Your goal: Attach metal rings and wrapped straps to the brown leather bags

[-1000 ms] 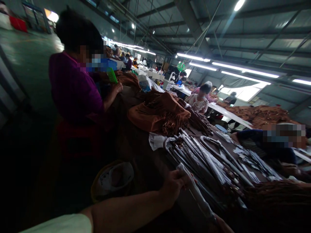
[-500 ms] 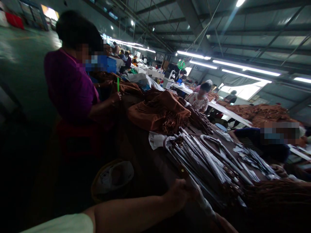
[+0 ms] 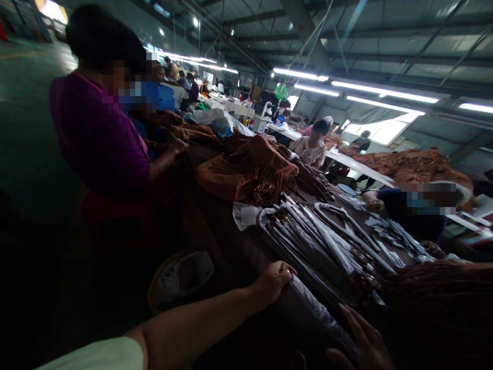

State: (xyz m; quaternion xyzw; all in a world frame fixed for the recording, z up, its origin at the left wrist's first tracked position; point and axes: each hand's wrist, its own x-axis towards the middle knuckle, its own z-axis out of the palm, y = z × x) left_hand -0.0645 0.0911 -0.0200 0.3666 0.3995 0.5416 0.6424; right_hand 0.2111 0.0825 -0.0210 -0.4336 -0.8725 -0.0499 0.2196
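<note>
Beside the strap pile (image 3: 314,239), a plastic sleeve (image 3: 315,304) is being pinched at its far end by the left hand (image 3: 274,281). Its near end is being straddled by the spread thumb and fingers of the right hand (image 3: 365,341).

Wearer's two hands (image 3: 274,281) (image 3: 365,339), one basket (image 3: 154,290), one stool (image 3: 115,203).
</note>
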